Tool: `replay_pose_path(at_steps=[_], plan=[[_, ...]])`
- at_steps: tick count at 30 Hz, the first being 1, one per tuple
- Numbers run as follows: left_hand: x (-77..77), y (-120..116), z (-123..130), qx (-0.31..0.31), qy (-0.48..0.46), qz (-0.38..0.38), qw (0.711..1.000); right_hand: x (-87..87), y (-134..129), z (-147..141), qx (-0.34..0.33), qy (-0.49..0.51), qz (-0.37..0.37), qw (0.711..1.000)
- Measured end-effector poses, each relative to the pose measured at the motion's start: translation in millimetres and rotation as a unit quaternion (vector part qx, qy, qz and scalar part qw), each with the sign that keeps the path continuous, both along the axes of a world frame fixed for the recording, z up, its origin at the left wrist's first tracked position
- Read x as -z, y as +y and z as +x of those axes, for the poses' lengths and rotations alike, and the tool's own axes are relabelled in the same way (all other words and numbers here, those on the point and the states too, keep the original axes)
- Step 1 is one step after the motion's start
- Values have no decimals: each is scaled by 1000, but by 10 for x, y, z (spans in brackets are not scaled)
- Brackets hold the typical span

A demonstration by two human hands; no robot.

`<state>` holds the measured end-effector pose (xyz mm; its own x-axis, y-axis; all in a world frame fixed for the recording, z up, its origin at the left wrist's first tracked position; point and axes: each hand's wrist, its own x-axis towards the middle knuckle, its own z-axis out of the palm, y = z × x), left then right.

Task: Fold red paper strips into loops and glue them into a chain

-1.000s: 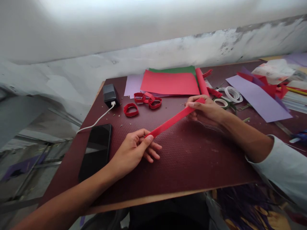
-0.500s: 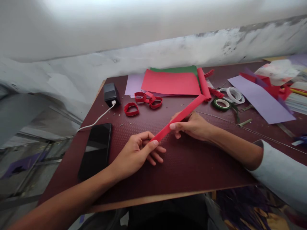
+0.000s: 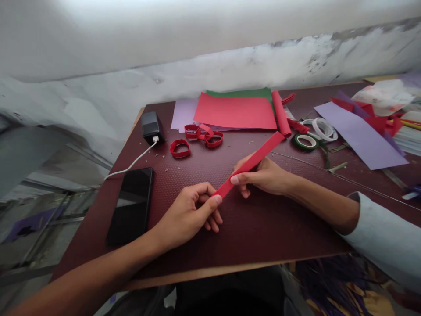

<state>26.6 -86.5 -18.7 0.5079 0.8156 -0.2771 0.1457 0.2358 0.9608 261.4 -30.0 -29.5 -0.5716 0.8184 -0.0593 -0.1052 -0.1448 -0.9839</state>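
A red paper strip (image 3: 256,157) slants up and to the right above the tabletop (image 3: 253,232). My left hand (image 3: 195,210) pinches its lower end between thumb and forefinger. Around the strip's middle, my right hand (image 3: 259,175) grips it with the thumb on top and the fingers underneath. The upper end sticks out free beyond the right hand. Behind the hands lie several linked red paper loops (image 3: 204,135) and a single red paper ring (image 3: 180,149).
A phone (image 3: 131,206) and a black power bank (image 3: 151,127) with a white cable stand at left. Red sheets (image 3: 235,112) and a red roll (image 3: 281,114) lie at the back. Green tape (image 3: 305,141), white tape rolls (image 3: 324,129) and purple paper (image 3: 362,136) are at right.
My right thumb has slid slightly down the strip toward my left hand. My left fingers have curled in a little more. The strip stays held by both hands.
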Motion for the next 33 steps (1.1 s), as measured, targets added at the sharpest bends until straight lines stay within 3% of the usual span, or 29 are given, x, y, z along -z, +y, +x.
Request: replay_pose_path(at_steps=[14, 19, 25, 33], plan=[[-28, -24, 16, 25, 10, 9, 1000, -53, -61, -55, -32, -33, -2, 999], [-23, -46, 15, 39, 29, 30, 998, -44, -57, -28, -58, -33, 35, 997], [-45, -41, -7, 35, 37, 48, 998, 23, 22, 66, 24, -9, 27, 999], [-75, -38, -25, 23, 42, 52, 998, -118, 217, 323, 68, -36, 69, 995]])
